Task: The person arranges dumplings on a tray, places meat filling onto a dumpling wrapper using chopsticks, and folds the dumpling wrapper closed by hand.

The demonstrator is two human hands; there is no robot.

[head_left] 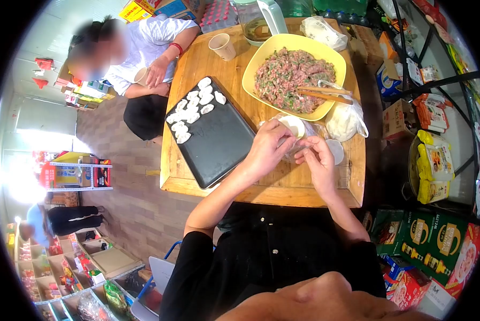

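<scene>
My left hand (273,143) is closed at the table's front edge, thumb and fingers pinching clear plastic beside a stack of round dumpling wrappers (293,125). Close by, my right hand (317,159) has its fingertips pinched on the same thin clear plastic bag (316,130). A single round wrapper (335,152) lies to the right of that hand. Beyond the hands stands a yellow bowl (249,69) of minced meat filling (290,75), with wooden chopsticks (325,93) resting in it. To the left, a black tray (216,142) carries several white dumplings (189,109) at its far end.
A knotted plastic bag (344,123) of white contents sits right of the bowl. A paper cup (222,47) and a clear jug (256,27) stand at the back of the wooden table (197,61). Another person (149,51) sits at the left, holding a cup. Boxes (432,241) crowd the right.
</scene>
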